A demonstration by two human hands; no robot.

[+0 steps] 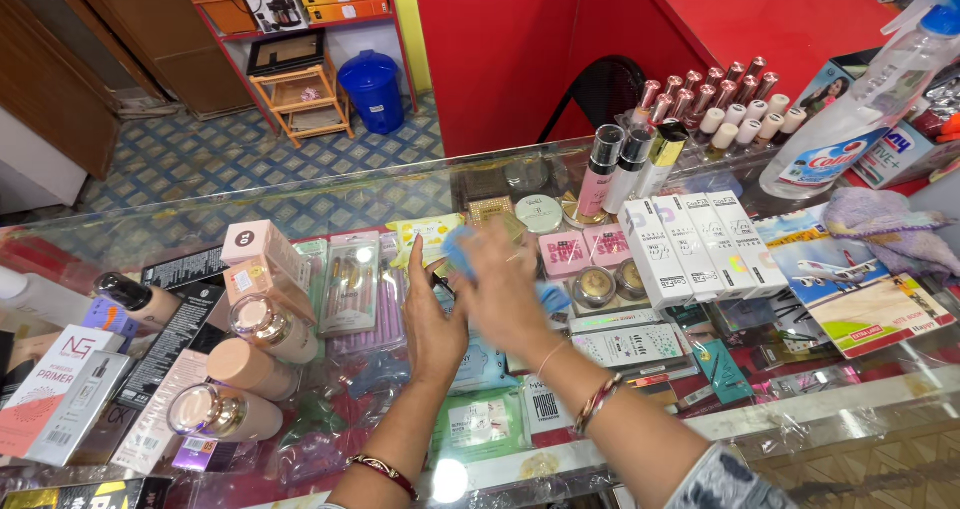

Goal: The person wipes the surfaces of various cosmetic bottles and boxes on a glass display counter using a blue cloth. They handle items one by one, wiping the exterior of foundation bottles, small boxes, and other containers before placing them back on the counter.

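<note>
Right hand (505, 289) is pinching a blue cloth (458, 247) on the glass counter (300, 204); left hand (432, 314) is lying spread beside the cloth; a wide sweep risks toppling the bottles (625, 169) behind the cloth.

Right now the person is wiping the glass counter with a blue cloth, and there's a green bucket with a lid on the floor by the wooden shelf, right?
Almost. The bucket with a lid on the floor by the wooden shelf is blue, not green; the head view shows it. The rest holds: the right hand, blurred, has a blue cloth on the glass counter, with the left hand beside it.
</note>
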